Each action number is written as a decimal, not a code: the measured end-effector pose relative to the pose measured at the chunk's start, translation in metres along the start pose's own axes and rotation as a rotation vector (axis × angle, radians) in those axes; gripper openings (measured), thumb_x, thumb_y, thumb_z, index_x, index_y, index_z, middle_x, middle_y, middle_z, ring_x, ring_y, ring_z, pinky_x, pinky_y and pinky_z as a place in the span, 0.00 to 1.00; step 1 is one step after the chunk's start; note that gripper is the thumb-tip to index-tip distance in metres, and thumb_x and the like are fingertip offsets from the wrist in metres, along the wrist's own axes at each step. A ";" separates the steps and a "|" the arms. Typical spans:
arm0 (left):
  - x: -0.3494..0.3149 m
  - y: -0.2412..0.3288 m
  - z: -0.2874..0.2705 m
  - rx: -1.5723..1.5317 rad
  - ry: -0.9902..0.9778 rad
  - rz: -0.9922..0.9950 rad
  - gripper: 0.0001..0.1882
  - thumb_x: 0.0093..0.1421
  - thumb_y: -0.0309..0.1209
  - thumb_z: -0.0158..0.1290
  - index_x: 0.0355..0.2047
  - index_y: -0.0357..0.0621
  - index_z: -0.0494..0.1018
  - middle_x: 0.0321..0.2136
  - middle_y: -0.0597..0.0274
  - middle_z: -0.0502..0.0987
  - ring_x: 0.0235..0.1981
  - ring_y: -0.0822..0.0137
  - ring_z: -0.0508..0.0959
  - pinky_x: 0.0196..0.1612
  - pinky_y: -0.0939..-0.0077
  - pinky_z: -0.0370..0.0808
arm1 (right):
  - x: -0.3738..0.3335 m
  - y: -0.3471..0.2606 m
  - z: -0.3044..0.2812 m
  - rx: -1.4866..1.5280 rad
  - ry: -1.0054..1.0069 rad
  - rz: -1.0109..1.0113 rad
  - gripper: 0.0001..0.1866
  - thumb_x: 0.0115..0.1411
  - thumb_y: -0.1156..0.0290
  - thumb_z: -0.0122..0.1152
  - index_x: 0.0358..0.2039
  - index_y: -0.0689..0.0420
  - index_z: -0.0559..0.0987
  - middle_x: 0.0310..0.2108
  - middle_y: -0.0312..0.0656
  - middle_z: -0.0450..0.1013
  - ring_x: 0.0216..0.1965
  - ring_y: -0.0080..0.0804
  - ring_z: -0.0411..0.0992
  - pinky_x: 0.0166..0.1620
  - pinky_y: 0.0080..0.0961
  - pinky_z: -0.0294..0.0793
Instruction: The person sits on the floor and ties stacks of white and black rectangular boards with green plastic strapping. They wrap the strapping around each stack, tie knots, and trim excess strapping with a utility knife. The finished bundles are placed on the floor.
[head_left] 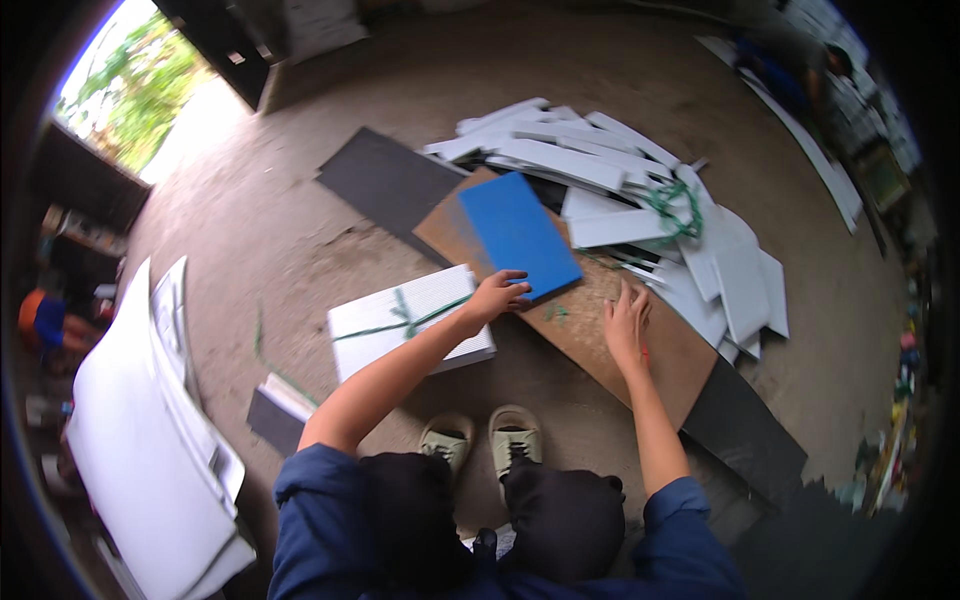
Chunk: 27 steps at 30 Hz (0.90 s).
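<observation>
At the far left, large white sheets (150, 440) stand in a loose stack, smooth and thin, their edges bowed and corners curling apart. Beyond them, bright daylight comes through a doorway (150, 90) with green leaves outside. A small dark block (275, 422) with a pale edge lies on the bare, dusty brown floor (270, 240). Next comes a rectangular white bundle (375, 310) of stacked, finely ribbed pieces, held together by green string (408, 313) knotted on top. Behind it, a flat dark sheet (385, 180) runs under the brown board.

The left hand (498, 299) has its fingers loosely parted and grips nothing visible; it is by the lower left corner of the blue board (520, 235), though contact is unclear. That board is a flat, matte rectangle, lying on the worn, blotchy brown board (665, 350). Below are 2 pale green shoes (513, 430) with dark laces. The right hand (626, 325), fingers bent and spread, is unclenched over the brown board, near green scraps (556, 314).

Farther right, long white strips (560, 160) form an untidy overlapping heap, topped by tangled green twine (680, 208).
</observation>
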<state>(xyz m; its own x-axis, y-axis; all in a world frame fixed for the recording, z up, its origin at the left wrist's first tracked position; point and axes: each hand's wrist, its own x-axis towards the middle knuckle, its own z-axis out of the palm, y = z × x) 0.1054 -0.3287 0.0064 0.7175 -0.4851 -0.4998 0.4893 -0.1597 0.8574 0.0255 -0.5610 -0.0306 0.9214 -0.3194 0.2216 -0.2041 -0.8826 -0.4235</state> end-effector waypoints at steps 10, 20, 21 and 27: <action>-0.234 -0.134 -0.173 0.463 0.964 -0.016 0.31 0.52 0.42 0.54 0.51 0.37 0.60 0.49 0.46 0.63 0.53 0.56 0.61 0.55 0.65 0.58 | -0.028 -0.136 0.090 0.526 -0.527 -0.003 0.49 0.47 0.48 0.60 0.57 0.68 0.49 0.56 0.64 0.48 0.59 0.55 0.47 0.59 0.39 0.49; -0.190 -0.187 -0.155 -0.046 0.909 0.264 0.38 0.55 0.37 0.52 0.59 0.33 0.45 0.55 0.46 0.56 0.56 0.58 0.58 0.57 0.69 0.54 | -0.059 -0.160 0.105 0.902 -0.727 0.278 0.36 0.47 0.54 0.63 0.50 0.66 0.64 0.45 0.48 0.68 0.47 0.32 0.65 0.51 0.25 0.61; -0.192 -0.188 -0.171 0.011 0.917 0.270 0.38 0.55 0.36 0.52 0.59 0.33 0.45 0.55 0.46 0.56 0.56 0.59 0.58 0.57 0.69 0.55 | -0.059 -0.176 0.106 0.915 -0.720 0.264 0.34 0.48 0.55 0.63 0.49 0.65 0.64 0.45 0.47 0.68 0.47 0.32 0.65 0.51 0.25 0.60; -0.194 -0.180 -0.282 0.113 1.102 0.337 0.34 0.56 0.36 0.51 0.58 0.38 0.50 0.52 0.49 0.62 0.54 0.62 0.62 0.55 0.72 0.58 | -0.025 -0.263 0.177 0.968 -0.790 0.181 0.34 0.50 0.55 0.61 0.51 0.65 0.64 0.46 0.46 0.67 0.48 0.33 0.64 0.52 0.26 0.58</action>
<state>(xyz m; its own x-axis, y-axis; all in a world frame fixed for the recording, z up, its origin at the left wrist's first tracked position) 0.0180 0.0364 -0.0852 0.8735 0.4857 -0.0321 0.1836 -0.2677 0.9459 0.1150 -0.2593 -0.0803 0.9197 0.1785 -0.3496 -0.3306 -0.1279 -0.9351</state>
